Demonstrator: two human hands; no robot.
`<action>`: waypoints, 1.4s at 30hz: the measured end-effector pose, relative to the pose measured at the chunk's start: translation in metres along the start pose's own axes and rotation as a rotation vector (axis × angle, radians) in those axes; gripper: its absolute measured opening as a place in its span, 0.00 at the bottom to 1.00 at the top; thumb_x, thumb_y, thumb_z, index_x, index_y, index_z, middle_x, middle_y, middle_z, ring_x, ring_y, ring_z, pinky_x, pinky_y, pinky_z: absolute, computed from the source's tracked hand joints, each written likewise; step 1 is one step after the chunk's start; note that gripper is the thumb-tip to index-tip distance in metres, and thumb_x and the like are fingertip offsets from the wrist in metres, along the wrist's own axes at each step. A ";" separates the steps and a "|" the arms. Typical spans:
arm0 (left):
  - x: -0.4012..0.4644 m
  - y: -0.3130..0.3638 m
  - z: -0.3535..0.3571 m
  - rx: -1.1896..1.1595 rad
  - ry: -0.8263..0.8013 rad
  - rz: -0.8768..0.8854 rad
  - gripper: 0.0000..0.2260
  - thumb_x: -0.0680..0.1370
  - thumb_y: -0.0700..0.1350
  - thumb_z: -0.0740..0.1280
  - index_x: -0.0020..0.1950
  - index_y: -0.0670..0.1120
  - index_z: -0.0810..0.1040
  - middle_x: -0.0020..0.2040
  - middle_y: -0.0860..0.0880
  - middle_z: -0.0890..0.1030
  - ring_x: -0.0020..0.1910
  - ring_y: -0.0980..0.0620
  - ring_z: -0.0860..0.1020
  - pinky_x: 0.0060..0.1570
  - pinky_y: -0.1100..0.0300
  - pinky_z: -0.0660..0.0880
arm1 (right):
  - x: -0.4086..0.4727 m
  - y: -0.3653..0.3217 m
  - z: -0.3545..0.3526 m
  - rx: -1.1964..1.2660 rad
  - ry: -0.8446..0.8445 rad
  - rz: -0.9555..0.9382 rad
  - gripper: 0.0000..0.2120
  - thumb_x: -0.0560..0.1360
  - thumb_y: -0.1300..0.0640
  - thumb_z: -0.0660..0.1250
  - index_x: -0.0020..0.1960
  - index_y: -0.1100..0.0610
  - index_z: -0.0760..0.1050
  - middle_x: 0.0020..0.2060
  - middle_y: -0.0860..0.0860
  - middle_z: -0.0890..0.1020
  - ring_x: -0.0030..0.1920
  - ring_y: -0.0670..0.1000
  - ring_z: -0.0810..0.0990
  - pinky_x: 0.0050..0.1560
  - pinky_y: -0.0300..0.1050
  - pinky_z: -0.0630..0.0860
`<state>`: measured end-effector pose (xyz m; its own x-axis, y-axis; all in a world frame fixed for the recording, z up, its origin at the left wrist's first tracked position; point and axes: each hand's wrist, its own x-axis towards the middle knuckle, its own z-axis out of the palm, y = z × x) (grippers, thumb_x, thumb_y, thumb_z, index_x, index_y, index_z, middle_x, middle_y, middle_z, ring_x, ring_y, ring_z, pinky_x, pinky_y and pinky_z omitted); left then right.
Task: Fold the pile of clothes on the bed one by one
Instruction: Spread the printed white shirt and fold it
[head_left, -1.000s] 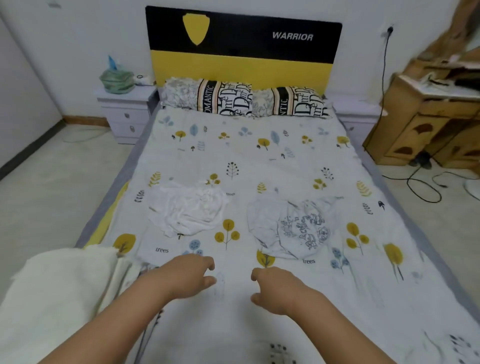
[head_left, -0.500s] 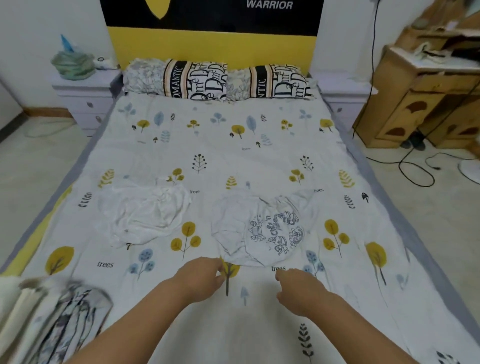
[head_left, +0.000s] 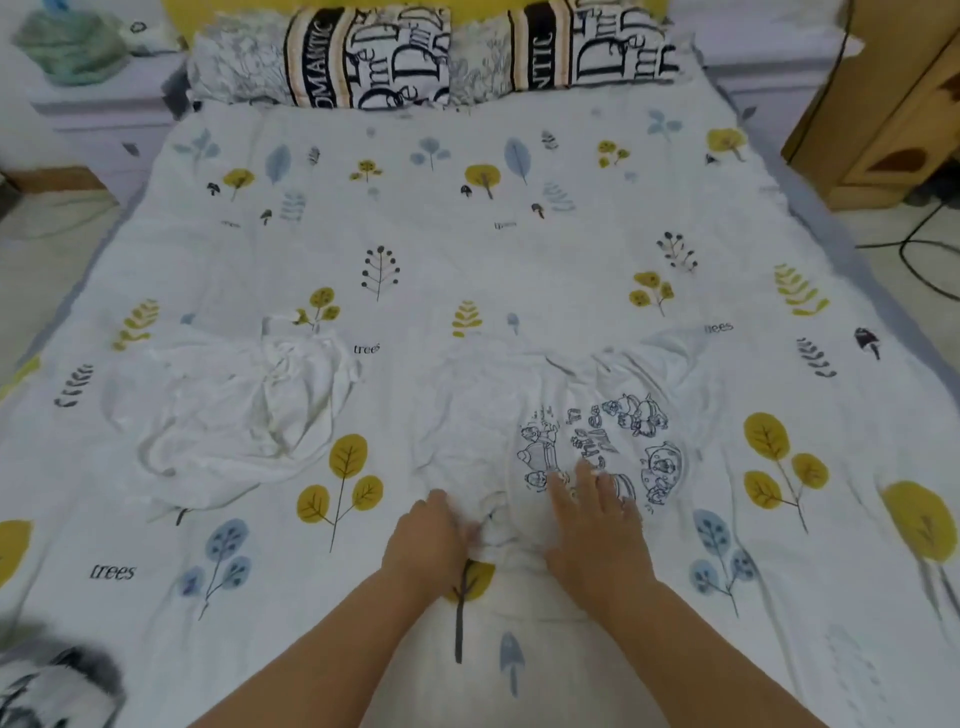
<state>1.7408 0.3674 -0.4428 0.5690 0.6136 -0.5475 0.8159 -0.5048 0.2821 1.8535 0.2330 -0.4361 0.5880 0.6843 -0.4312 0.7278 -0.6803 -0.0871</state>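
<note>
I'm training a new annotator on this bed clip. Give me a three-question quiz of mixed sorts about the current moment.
1. True or false: both hands touch the printed shirt.
2. Which garment lies untouched? A) plain white garment B) printed shirt
3. Fill in: the right hand lies flat with fingers ____.

Key: 1 true: the left hand grips its near edge. 2 A. 3 straight.

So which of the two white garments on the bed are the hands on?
The cartoon-printed white garment, right of the plain white garment; the left hand and right hand touch its near edge.
</note>
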 end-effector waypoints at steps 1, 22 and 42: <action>0.012 0.000 0.005 -0.082 0.040 -0.058 0.14 0.80 0.49 0.58 0.59 0.40 0.68 0.55 0.43 0.74 0.56 0.44 0.75 0.50 0.57 0.70 | 0.011 -0.001 0.007 -0.007 0.012 -0.003 0.39 0.77 0.40 0.55 0.76 0.49 0.34 0.75 0.55 0.35 0.75 0.60 0.37 0.72 0.62 0.43; -0.041 0.033 -0.081 -0.851 0.116 0.300 0.20 0.77 0.31 0.55 0.54 0.53 0.78 0.48 0.55 0.81 0.45 0.64 0.78 0.46 0.73 0.74 | -0.044 -0.027 -0.037 0.305 0.051 -0.189 0.16 0.75 0.53 0.59 0.62 0.51 0.64 0.54 0.49 0.74 0.56 0.52 0.72 0.54 0.44 0.72; -0.272 0.050 -0.329 -0.229 0.415 0.706 0.08 0.70 0.38 0.63 0.37 0.50 0.77 0.35 0.54 0.74 0.35 0.56 0.73 0.36 0.58 0.70 | -0.213 -0.091 -0.360 0.235 0.531 -0.314 0.18 0.71 0.56 0.67 0.31 0.51 0.59 0.28 0.46 0.67 0.36 0.54 0.70 0.29 0.39 0.61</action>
<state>1.6603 0.3754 -0.0202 0.9078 0.3962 0.1377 0.2305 -0.7453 0.6256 1.7891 0.2434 -0.0125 0.4981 0.8552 0.1435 0.8322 -0.4249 -0.3564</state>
